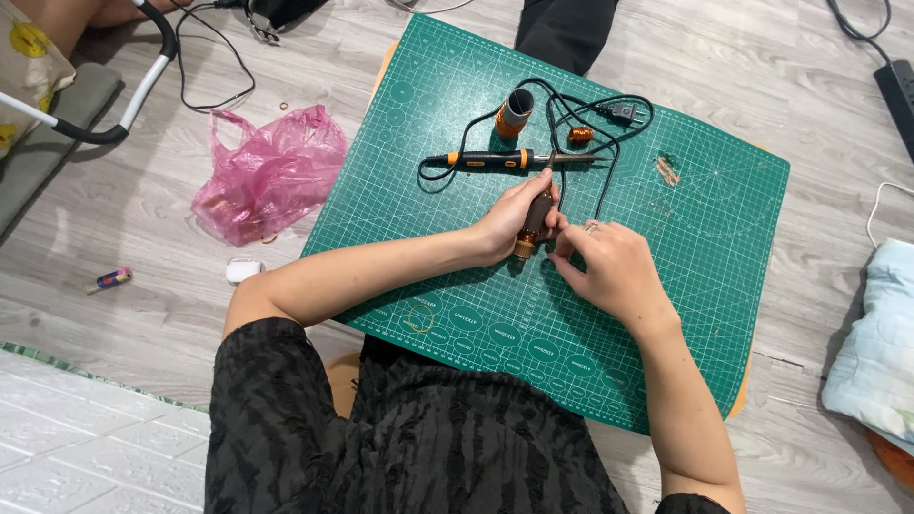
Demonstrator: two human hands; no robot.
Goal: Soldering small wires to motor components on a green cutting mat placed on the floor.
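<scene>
1. Sitting over a green cutting mat (457,286) laid on a low counter (738,395), person in black clothes works with both bare hands.
2. Left hand (505,224) closed around a small motor (533,227), dark body with an orange end, held upright-ish just above the mat centre.
3. Right hand (609,266) touches the motor's right side; fingers curled, thumb and forefinger pinched at it. What they pinch is too small to tell.
4. Ring on a right-hand finger (591,227).
5. Soldering iron (505,159), black and orange handle, lies flat on the mat just beyond the hands, tip pointing right.
6. Its black cord (609,143) loops over the mat, plug (624,111) near the far edge.
7. Orange and grey cylinder (512,114) lies beyond the iron; small orange part (581,135) to its right.
8. Copper bits (666,171) on the mat, right of the iron tip.
9. Rubber band (420,319) on the mat's near edge.
10. Pink plastic bag (271,171) on the wood floor, left of the mat; small white case (243,269) near it.
11. Pale blue cloth (876,343) at right edge.
</scene>
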